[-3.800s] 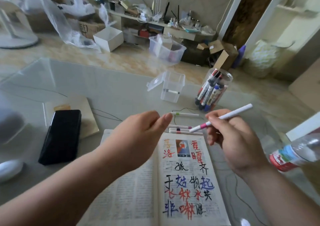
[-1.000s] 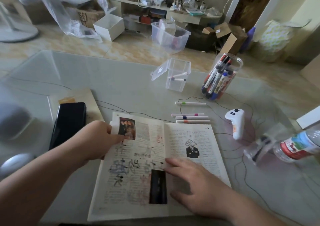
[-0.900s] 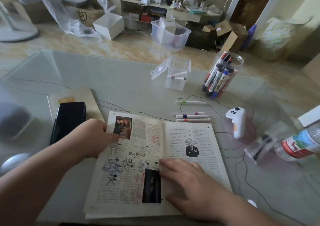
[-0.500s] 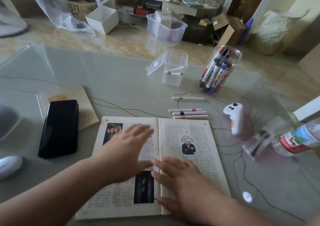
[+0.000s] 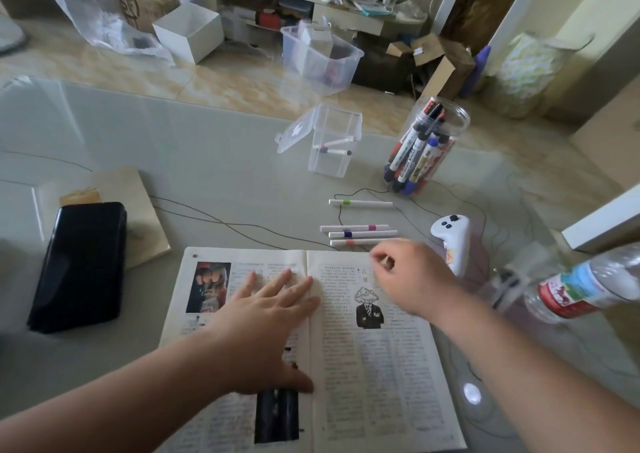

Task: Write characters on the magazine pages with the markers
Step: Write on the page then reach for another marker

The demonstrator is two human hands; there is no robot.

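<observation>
**A:** What takes up most of the tabletop (image 5: 207, 161)?

**B:** The magazine (image 5: 381, 366). It lies open and flat at the near edge, a little right of the middle. There is print on both pages, a photo in the far left corner, and a drawing of a suited figure on the right page.

**A:** And the hands?

**B:** The left hand (image 5: 266, 317) lies flat on the left page, fingers straight and spread, tips reaching the spine. The right hand (image 5: 412, 279) is over the far end of the right page, fingers curled, thumb and forefinger close together. It is blurred, so I cannot tell whether it pinches anything.

**A:** What's to the left?

**B:** A black phone (image 5: 79, 265), resting on a pale board (image 5: 145, 217).

**A:** And to the right and far side?

**B:** A bottle (image 5: 585, 286) with a red label sits at the right edge. Farther off is a clear jar (image 5: 453, 123) packed with thick pens. Left of it stands a clear box (image 5: 329, 165), lid open, with two pens inside. A white controller (image 5: 450, 241) lies just right of the right hand.

**A:** Where are the markers?

**B:** Four white markers (image 5: 362, 234) lie on the tabletop just beyond the magazine's far edge. Three are close together, and a green-banded one lies farther off. The right hand hides the right end of the nearest one.
</observation>
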